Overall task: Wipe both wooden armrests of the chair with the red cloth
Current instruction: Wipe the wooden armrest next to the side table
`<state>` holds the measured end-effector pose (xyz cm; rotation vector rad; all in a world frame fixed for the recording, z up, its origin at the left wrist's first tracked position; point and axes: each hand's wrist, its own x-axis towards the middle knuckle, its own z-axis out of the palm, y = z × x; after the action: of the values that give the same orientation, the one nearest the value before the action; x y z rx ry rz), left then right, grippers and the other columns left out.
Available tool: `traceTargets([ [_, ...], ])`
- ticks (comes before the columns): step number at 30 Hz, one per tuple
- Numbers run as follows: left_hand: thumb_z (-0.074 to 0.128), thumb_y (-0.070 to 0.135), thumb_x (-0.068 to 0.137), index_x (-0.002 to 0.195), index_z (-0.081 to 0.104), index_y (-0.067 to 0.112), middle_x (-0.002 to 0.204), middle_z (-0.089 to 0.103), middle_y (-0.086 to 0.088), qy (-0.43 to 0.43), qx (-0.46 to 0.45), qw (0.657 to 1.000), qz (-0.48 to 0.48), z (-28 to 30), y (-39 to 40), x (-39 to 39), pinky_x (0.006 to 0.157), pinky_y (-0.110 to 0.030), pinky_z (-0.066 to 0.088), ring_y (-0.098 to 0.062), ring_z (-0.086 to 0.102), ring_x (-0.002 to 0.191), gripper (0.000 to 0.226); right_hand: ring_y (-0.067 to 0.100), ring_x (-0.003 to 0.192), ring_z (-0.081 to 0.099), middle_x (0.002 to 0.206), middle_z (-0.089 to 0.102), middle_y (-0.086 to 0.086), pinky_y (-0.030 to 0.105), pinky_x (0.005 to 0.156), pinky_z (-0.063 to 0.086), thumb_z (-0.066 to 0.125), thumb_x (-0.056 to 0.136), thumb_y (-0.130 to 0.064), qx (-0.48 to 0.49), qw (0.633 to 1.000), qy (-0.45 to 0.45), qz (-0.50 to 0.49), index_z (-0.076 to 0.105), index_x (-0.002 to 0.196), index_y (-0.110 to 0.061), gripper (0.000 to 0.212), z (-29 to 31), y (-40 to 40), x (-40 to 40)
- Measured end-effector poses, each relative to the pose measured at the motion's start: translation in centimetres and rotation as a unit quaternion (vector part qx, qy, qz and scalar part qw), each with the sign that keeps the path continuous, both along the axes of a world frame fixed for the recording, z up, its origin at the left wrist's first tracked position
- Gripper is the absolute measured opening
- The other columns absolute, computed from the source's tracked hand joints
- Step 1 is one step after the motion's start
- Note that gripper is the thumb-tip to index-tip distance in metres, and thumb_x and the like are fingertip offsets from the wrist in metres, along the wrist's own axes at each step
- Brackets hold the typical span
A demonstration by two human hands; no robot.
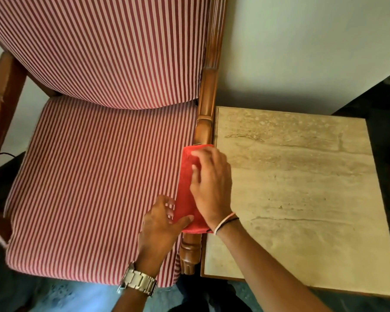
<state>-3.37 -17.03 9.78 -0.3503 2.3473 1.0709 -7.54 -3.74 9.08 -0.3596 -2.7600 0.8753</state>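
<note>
I see the cloth (187, 188) draped over the right armrest (204, 122), hiding most of it. My right grip (212, 183) presses flat on top; left grip (160, 224) pinches its near edge. The surface (302, 188) crowds the armrest; the left armrest (2, 97) is cut off.

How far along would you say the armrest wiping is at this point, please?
Nothing shows as finished. In hand: the red cloth is draped over the right armrest, with the right hand pressing on top and the left hand at its near end. Left: the left armrest is bare, with no cloth on it.
</note>
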Motion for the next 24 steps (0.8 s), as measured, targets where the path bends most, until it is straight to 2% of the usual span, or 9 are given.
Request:
traceTargets([
  [2,0.085,0.030,0.076,0.116,0.053,0.022,0.099,0.069,0.004,-0.012,0.023,1.000,-0.008,-0.1,-0.2,-0.2,0.078,-0.037,0.063,-0.015,0.071,0.089,0.051,0.029,0.140,0.046,0.148,0.053,0.012,0.048,0.115,0.041,0.055,0.101,-0.022,0.009,0.998,-0.063,0.025,0.053,0.142,-0.013,0.043,-0.4,-1.1,0.6],
  [4,0.085,0.028,0.075,0.117,0.056,0.023,0.106,0.069,0.005,-0.025,0.061,0.998,-0.008,-0.4,-0.9,-0.5,0.086,-0.039,0.061,-0.014,0.068,0.101,0.051,0.030,0.154,0.027,0.164,0.034,0.012,0.051,0.124,0.028,0.045,0.106,-0.029,0.024,0.993,-0.111,0.038,0.037,0.155,-0.013,0.052,-1.1,-1.6,1.1],
  [7,0.078,0.038,0.080,0.119,0.060,0.031,0.122,0.066,0.008,0.002,0.088,0.995,0.047,-1.4,-2.7,-1.2,0.099,-0.045,0.055,-0.011,0.062,0.116,0.043,0.029,0.158,0.010,0.169,0.016,0.012,0.054,0.125,0.023,0.040,0.106,-0.027,0.041,0.990,-0.125,0.050,0.023,0.160,-0.011,0.058,-2.2,-2.2,1.7],
  [9,0.070,0.047,0.085,0.126,0.058,0.031,0.133,0.061,0.005,0.076,0.034,0.996,0.044,-2.5,-3.7,-2.1,0.098,-0.041,0.052,-0.011,0.057,0.123,0.045,0.030,0.158,0.007,0.169,0.013,0.014,0.055,0.124,0.023,0.035,0.103,-0.027,0.058,0.988,-0.133,0.050,0.019,0.160,-0.010,0.062,-2.6,-2.5,1.5],
  [12,0.060,0.049,0.091,0.139,0.051,0.024,0.145,0.051,-0.008,0.173,-0.065,0.982,-0.037,-5.0,-5.4,-3.9,0.091,-0.040,0.052,-0.017,0.050,0.125,0.055,0.032,0.158,0.006,0.169,0.011,0.017,0.055,0.124,0.024,0.038,0.100,-0.028,0.085,0.984,-0.149,0.037,0.015,0.161,-0.009,0.068,-3.1,-3.0,1.0],
  [14,0.050,0.053,0.094,0.146,0.044,0.019,0.152,0.044,-0.015,0.203,-0.135,0.963,-0.118,-7.1,-6.4,-5.3,0.102,-0.053,0.050,-0.030,0.048,0.135,0.063,0.032,0.158,0.005,0.169,0.010,0.017,0.055,0.124,0.024,0.039,0.099,-0.028,0.103,0.984,-0.141,0.025,0.015,0.161,-0.010,0.069,-3.5,-3.2,0.8],
  [16,0.041,0.057,0.098,0.156,0.033,0.018,0.164,0.028,-0.022,0.203,-0.198,0.939,-0.192,-9.5,-7.1,-6.6,0.116,-0.060,0.035,-0.039,0.031,0.150,0.070,0.030,0.158,0.003,0.170,0.008,0.015,0.053,0.126,0.022,0.038,0.101,-0.032,0.114,0.985,-0.130,0.019,0.015,0.161,-0.010,0.068,-4.1,-3.2,1.0],
  [19,0.028,0.062,0.095,0.161,0.019,0.018,0.169,0.009,-0.025,0.197,-0.225,0.913,-0.279,-12.7,-7.4,-8.0,0.124,-0.058,0.020,-0.040,0.011,0.156,0.079,0.027,0.159,-0.002,0.171,0.004,0.013,0.050,0.128,0.017,0.040,0.103,-0.047,0.123,0.985,-0.121,0.012,0.012,0.162,-0.012,0.074,-4.6,-3.2,1.0],
  [24,0.024,0.064,0.095,0.160,0.019,0.016,0.168,0.009,-0.026,0.205,-0.241,0.887,-0.336,-16.6,-7.4,-8.7,0.124,-0.060,0.020,-0.041,0.012,0.156,0.082,0.026,0.159,-0.003,0.171,0.003,0.013,0.050,0.127,0.020,0.044,0.101,-0.047,0.153,0.980,-0.125,0.001,0.011,0.162,-0.012,0.077,-5.0,-3.3,0.6],
])
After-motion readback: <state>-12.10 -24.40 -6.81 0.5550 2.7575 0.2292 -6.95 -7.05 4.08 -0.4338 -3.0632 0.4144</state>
